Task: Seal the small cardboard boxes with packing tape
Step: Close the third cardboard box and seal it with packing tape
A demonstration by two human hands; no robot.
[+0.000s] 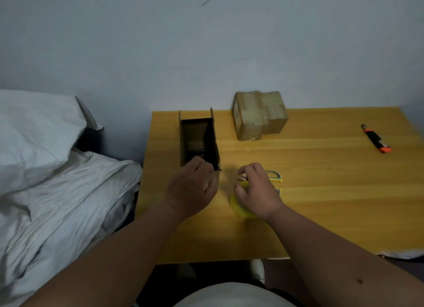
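Clearly the taping of the second carton is only being prepared: near the centre of the frame an open cardboard box (199, 139) stands on the wooden table (321, 192), its flaps up and its dark inside showing, while a taped box (260, 115) sits beyond it toward the wall, upper right of centre. The left hand (192, 189) is at the open box's near edge, fingers curled as if pinching something thin, though what it pinches is too blurred to tell. Just right of it, the right hand (257, 189) grips a yellow roll of packing tape (241, 207), fingers bent over it. Scissors (274, 177) lie partly hidden behind that hand, and a utility knife (376, 138) lies at the far right. Next, probably, the flaps must be folded shut before a strip goes across the seam.
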